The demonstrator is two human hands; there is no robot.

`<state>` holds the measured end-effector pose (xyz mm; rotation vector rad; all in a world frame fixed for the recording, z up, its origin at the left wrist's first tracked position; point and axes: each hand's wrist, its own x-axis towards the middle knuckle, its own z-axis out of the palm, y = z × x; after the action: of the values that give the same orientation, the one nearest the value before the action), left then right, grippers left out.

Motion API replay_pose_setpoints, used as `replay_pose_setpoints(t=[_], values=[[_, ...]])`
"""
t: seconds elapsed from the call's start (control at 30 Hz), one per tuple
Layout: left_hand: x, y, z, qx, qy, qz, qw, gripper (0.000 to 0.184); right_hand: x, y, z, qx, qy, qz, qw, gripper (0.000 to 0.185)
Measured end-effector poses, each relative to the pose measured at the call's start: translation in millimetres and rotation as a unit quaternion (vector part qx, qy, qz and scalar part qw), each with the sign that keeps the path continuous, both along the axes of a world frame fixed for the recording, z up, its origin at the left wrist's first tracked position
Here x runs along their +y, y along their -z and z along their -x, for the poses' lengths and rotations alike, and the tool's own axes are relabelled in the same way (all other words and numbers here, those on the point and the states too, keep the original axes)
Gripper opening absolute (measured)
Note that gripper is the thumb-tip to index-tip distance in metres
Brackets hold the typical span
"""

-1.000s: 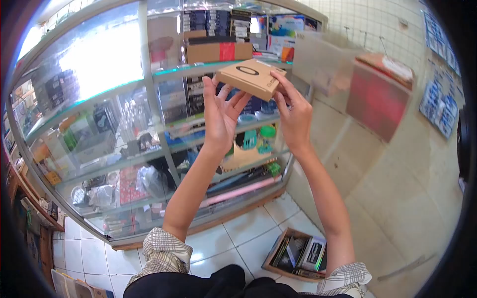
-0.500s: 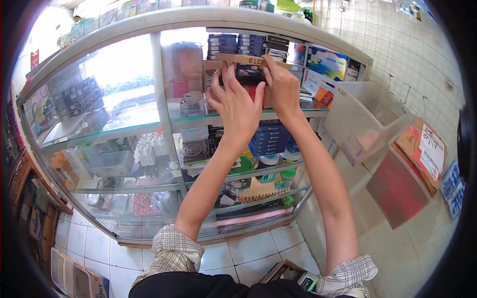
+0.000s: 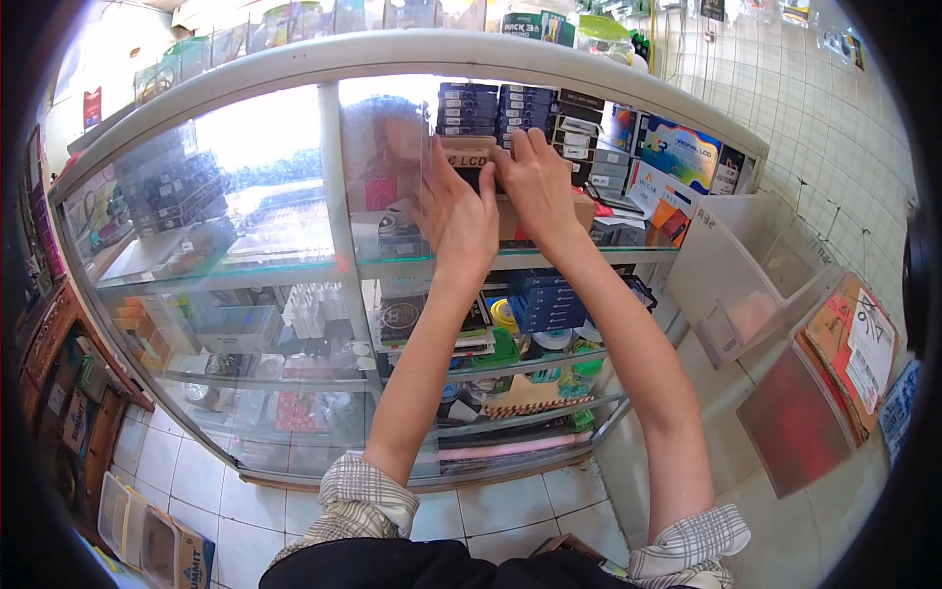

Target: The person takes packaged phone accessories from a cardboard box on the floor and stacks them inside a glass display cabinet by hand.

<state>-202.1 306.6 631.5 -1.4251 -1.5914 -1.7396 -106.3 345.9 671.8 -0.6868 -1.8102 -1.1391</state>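
A brown cardboard box [image 3: 583, 210] marked "LCD" on its raised flap [image 3: 469, 158] sits on the upper shelf of the glass cabinet. My left hand [image 3: 459, 221] is at the flap's left side, fingers along its edge and thumb in front. With curled fingers, my right hand [image 3: 538, 187] grips the flap near its right end. Both hands hide much of the box, and what lies inside it shows only as a dark patch. Stacked dark blue boxes [image 3: 468, 108] stand right behind it.
The cabinet's glass door [image 3: 216, 245] covers the left side. A colourful LCD box [image 3: 679, 152] stands on the upper shelf. Blue boxes [image 3: 546, 300] sit on the shelf below. To the right hang a translucent bin [image 3: 726, 265] and a red-tinted holder [image 3: 795, 432].
The view has shifted, moving the cabinet slightly right and down. My hands have drawn closer together along the flap, and the right one has moved left over it towards the "LCD" lettering.
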Motion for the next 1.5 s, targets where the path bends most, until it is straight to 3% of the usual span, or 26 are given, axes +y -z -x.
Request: replay_pose_setpoints(t=[0.03, 0.17, 0.23, 0.27, 0.3, 0.37, 0.4, 0.5, 0.63, 0.67, 0.73, 1.07, 1.13, 1.27, 1.33, 1.4, 1.5], values=[[3, 1, 3, 0.003, 0.000, 0.003, 1.000, 0.058, -1, 1, -1, -0.002, -0.043, 0.021, 0.999, 0.021], [10, 6, 8, 0.027, -0.010, -0.002, 1.000, 0.050, 6, 7, -30, 0.086, -0.039, 0.008, 0.996, 0.028], [9, 4, 7, -0.008, 0.023, -0.022, 0.999, 0.049, 31, 16, -47, 0.253, -0.109, 0.101, 0.956, 0.032], [7, 3, 7, -0.007, 0.025, -0.021, 0.999, 0.049, 35, 18, -57, 0.285, -0.126, 0.223, 0.924, 0.037], [5, 1, 8, -0.022, 0.049, 0.002, 0.999, 0.048, 30, 16, -59, 0.287, -0.124, 0.222, 0.923, 0.037], [5, 1, 8, -0.036, 0.073, 0.023, 0.996, 0.047, 19, 11, -62, 0.314, -0.178, 0.432, 0.826, 0.041], [6, 4, 8, -0.036, 0.067, -0.002, 0.997, 0.047, 22, 11, -63, 0.252, -0.163, 0.365, 0.881, 0.045], [11, 8, 9, -0.030, 0.051, -0.036, 0.998, 0.049, 24, 7, -69, 0.208, -0.182, 0.437, 0.856, 0.046], [7, 6, 6, -0.060, 0.051, -0.081, 0.994, 0.050, 23, 3, -69, 0.175, -0.161, 0.441, 0.865, 0.048], [4, 3, 6, -0.059, 0.051, -0.079, 0.994, 0.050, 25, 4, -69, 0.167, -0.154, 0.412, 0.883, 0.049], [-2, -2, 9, -0.085, 0.080, 0.037, 0.992, 0.048, 26, 3, -68, 0.162, -0.147, 0.385, 0.897, 0.049], [4, 2, 5, -0.077, 0.068, 0.014, 0.995, 0.043, 34, 15, -67, 0.166, -0.168, 0.376, 0.896, 0.045], [8, 5, 2, -0.022, -0.003, -0.074, 0.997, 0.046, 36, 21, -67, 0.174, -0.186, 0.339, 0.906, 0.044], [-26, 24, -20, -0.030, 0.025, -0.144, 0.989, 0.047, -16, 37, -80, 0.186, -0.215, 0.211, 0.935, 0.033], [-50, 49, -38, 0.081, 0.089, -0.167, 0.979, 0.041, -58, 67, -88, 0.215, -0.221, 0.158, 0.938, 0.029], [-62, 99, -58, 0.098, 0.256, -0.163, 0.948, 0.033, -101, 119, -97, 0.244, -0.212, 0.177, 0.930, 0.029], [-81, 189, -100, 0.052, 0.447, -0.064, 0.891, 0.025, -161, 223, -118, 0.286, -0.151, 0.265, 0.908, 0.029]])
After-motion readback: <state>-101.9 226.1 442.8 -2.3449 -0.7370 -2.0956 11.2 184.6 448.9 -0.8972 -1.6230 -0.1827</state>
